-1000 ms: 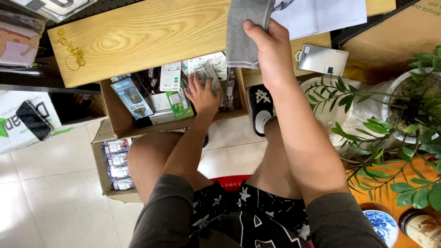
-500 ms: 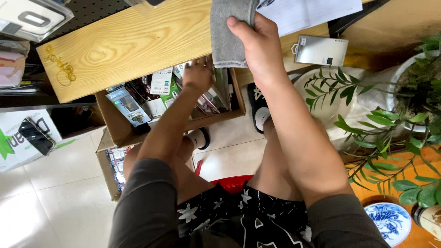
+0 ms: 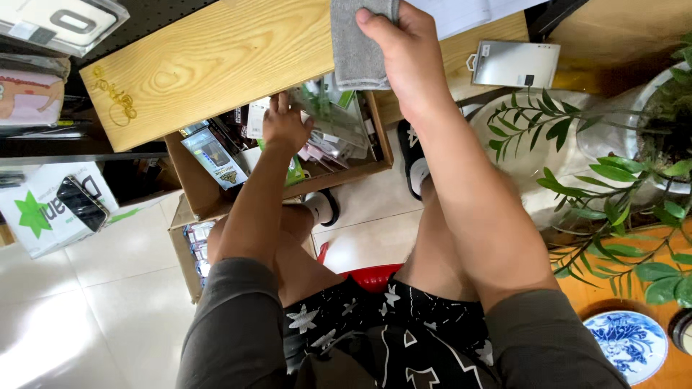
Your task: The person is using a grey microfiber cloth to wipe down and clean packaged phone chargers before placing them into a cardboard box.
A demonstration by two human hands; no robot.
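Head view: right hand [image 3: 411, 61] grips grey cloth [image 3: 357, 43], long axis vertical.

Small flat packets [image 3: 328, 137] fill the open cardboard box [image 3: 194, 184] under the wooden bench, one blue-framed packet [image 3: 210, 155] at its left. A silver packet [image 3: 516, 63] hangs at right. A white-and-green carton [image 3: 43, 216] sits lower left.

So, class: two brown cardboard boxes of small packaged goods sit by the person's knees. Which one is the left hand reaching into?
The upper brown cardboard box, under the wooden board's edge. The left hand is among its packets; the lower box on the floor beside the knee is untouched.
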